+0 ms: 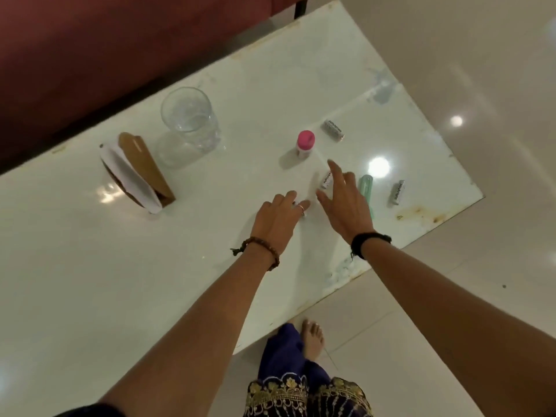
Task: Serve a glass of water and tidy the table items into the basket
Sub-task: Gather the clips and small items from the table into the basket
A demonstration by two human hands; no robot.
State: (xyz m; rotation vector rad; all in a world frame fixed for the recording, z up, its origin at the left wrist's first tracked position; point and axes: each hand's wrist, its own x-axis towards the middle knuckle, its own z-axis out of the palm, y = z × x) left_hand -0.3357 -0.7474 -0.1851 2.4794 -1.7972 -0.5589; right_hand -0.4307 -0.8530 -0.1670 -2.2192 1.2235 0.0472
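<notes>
Both my hands, left hand point(278, 215) and right hand point(343, 203), reach open and empty toward a small tube point(326, 180) near the table point(90, 266) edge, likely to gather it.

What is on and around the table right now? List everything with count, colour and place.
glass: 1, clear, far left of centre on the table.
napkin holder: 1, brown with white paper, left of the glass.
small bottle: 1, pink cap, upright, centre.
silver packets: 3, scattered at right; one at the right fingertips.
green item: 1, pale green, partly behind the right hand.
sofa: 1, dark red, beyond the table.
left hand: over the table.
right hand: reaching, fingers spread.
</notes>
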